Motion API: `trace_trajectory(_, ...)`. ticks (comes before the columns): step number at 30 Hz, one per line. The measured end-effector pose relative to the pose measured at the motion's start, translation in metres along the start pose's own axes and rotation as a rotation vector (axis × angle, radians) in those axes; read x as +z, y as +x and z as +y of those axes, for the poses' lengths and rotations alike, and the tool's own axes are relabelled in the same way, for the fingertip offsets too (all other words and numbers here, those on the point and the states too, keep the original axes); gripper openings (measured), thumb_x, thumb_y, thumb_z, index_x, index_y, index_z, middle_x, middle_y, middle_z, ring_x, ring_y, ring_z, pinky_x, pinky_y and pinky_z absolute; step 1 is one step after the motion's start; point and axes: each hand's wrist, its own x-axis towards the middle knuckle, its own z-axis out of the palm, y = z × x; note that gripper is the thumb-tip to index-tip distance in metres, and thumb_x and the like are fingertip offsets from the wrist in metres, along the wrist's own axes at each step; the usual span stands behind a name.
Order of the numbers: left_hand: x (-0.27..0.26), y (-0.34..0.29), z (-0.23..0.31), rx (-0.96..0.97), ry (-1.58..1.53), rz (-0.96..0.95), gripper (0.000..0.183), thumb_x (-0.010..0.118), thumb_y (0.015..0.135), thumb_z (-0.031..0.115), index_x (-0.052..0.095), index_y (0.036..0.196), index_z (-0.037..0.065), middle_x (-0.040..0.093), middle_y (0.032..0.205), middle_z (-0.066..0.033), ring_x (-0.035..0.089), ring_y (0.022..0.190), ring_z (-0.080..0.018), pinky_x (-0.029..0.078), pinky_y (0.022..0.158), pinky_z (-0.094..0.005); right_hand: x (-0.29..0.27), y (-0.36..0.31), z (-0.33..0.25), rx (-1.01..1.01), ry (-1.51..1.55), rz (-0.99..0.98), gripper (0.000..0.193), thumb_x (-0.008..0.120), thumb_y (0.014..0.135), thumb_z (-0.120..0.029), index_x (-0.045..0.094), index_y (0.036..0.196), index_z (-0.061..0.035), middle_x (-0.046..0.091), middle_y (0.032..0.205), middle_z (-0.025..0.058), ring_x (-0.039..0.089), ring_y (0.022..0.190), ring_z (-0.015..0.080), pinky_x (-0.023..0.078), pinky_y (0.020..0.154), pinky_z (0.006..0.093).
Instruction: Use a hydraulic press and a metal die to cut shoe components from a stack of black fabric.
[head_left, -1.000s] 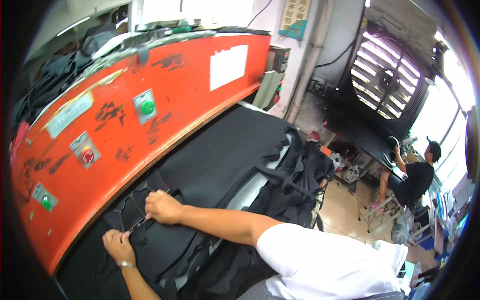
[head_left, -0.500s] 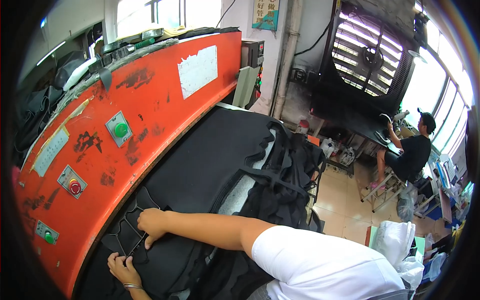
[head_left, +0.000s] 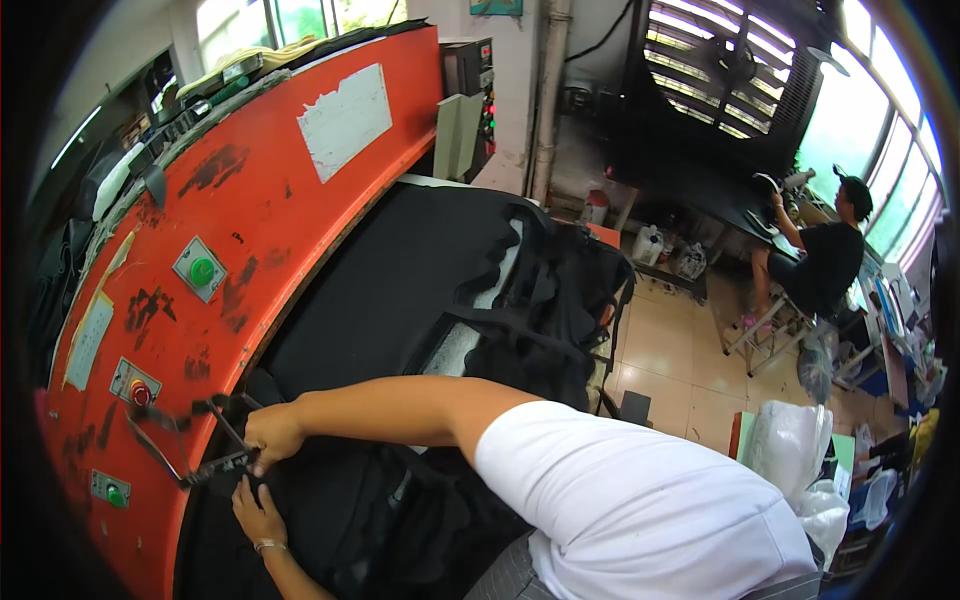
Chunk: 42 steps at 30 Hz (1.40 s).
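My right hand (head_left: 273, 436) is closed on a metal cutting die (head_left: 212, 468), a thin dark frame with several bars. The die is tilted up off the black sheet material (head_left: 345, 290), and its far side overlaps the front of the red machine beam. Just below it, my left hand (head_left: 259, 518) rests over the black material with its fingers stretched out and apart. Its fingertips come close to the lower edge of the die; whether they touch it is unclear. Dark cloth beneath the hands blends together, so its edges there are hard to make out.
The red machine beam (head_left: 255, 170) curves along the left, with green buttons (head_left: 202, 271) and a red button (head_left: 140, 393). Black offcut strips (head_left: 545, 320) heap at the right of the material. Another person (head_left: 830, 265) sits at a bench at far right. White plastic bags (head_left: 790, 450) stand nearer.
The die, flat on the material before, has been lifted and tilted by my right hand toward the red beam. My left hand has let go of its lower edge. The view has shifted.
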Motion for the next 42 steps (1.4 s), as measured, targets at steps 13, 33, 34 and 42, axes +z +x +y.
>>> trace_trajectory(13,0.001,0.008,0.241,0.344,-0.155,-0.024,0.054,0.064,0.087,0.028,0.051,0.133,0.002,0.048,0.139,-0.02,0.044,0.13,-0.0368,0.033,0.108,-0.043,-0.129,-0.172,0.09,0.178,1.251,1.702,0.024,0.048,0.091,0.002,0.039,0.114,0.003,0.055,0.082,0.0113,0.058,0.066,0.0172,0.05,0.06,0.0297)
trace_trajectory(33,0.082,-0.058,0.244,-0.19,-0.023,0.573,0.029,0.074,0.077,0.021,0.072,0.103,0.007,0.055,0.085,-0.0054,0.05,0.085,-0.0257,0.043,0.078,-0.0374,-0.134,-0.29,0.154,0.143,-0.422,0.327,0.023,0.072,0.078,-0.021,0.06,0.073,-0.0023,0.06,0.078,0.0101,0.061,0.075,0.0319,0.05,0.067,0.0393)
trace_trajectory(34,0.083,-0.059,0.241,-0.198,-0.02,0.577,0.032,0.075,0.075,0.025,0.072,0.103,0.008,0.056,0.085,-0.0049,0.05,0.085,-0.0256,0.043,0.078,-0.0374,-0.129,-0.274,0.139,0.101,-0.4,0.312,0.024,0.073,0.077,-0.022,0.06,0.074,-0.0026,0.06,0.081,0.0114,0.061,0.074,0.0326,0.05,0.065,0.0393)
trace_trajectory(42,0.082,-0.06,0.239,-0.217,-0.08,0.575,0.04,0.076,0.07,0.034,0.072,0.102,0.009,0.056,0.084,-0.0027,0.051,0.085,-0.0238,0.042,0.075,-0.0361,-0.067,-0.188,0.085,-0.19,-0.424,0.2,0.021,0.071,0.078,-0.021,0.061,0.074,-0.0041,0.059,0.08,0.0087,0.06,0.077,0.0279,0.05,0.068,0.0374)
